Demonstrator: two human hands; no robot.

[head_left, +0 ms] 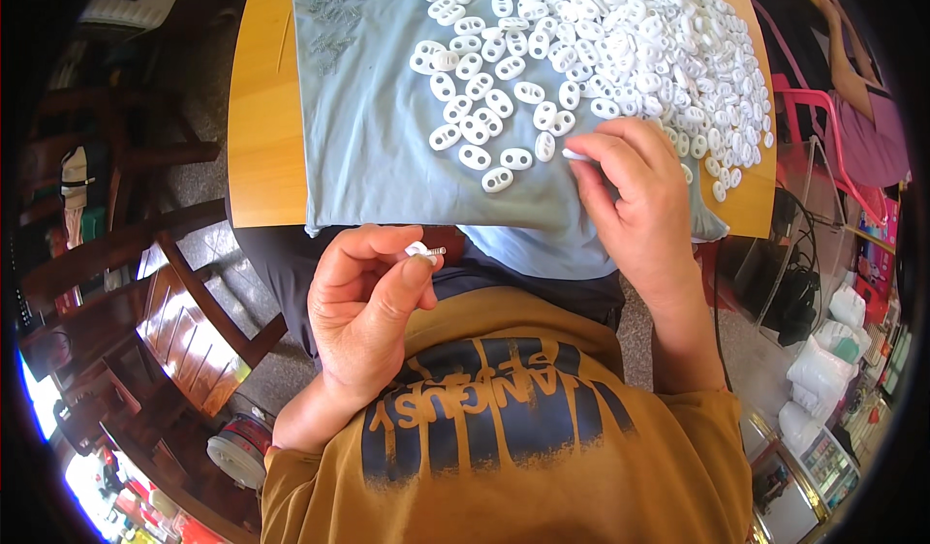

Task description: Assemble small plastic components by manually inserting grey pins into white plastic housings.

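Note:
My left hand is in front of the table's near edge, thumb and fingers closed on a small white plastic piece with a thin metal spring sticking out of it. Over the cloth, my right hand pinches another small white piece between thumb and forefinger. Many oval two-hole white plastic pieces are spread loosely left of that hand. Beyond it, a dense heap of the same pieces covers the far right. Small metal springs lie in a tangle at the cloth's far left.
Light blue cloth covers most of the wooden table and hangs over its near edge. A thin stick lies at the left. Another person is at the far right, by a pink chair. Dark wooden furniture stands left.

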